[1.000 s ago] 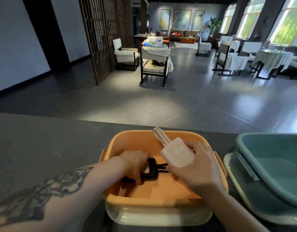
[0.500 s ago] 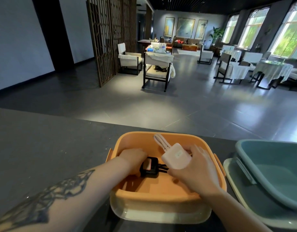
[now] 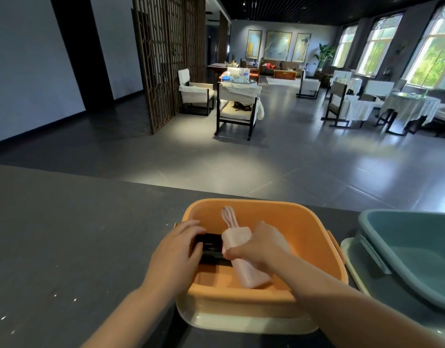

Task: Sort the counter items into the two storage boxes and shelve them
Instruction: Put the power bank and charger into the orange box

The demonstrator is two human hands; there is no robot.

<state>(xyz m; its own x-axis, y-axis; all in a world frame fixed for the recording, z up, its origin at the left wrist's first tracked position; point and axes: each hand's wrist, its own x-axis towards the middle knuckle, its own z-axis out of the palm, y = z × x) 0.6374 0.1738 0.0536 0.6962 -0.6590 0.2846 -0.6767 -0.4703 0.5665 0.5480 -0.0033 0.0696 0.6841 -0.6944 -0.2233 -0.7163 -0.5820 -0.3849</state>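
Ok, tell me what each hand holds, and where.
Left hand grips the black device at its left end; right hand grips the pink power bank around its middle.

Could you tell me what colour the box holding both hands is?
The box is orange, clearest in the head view.

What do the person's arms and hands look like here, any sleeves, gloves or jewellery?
Both forearms are bare as far as the view shows, with no sleeves. The left hand and right hand wear no gloves, and no rings, watch or bracelet show. No markings show on either arm in this view.
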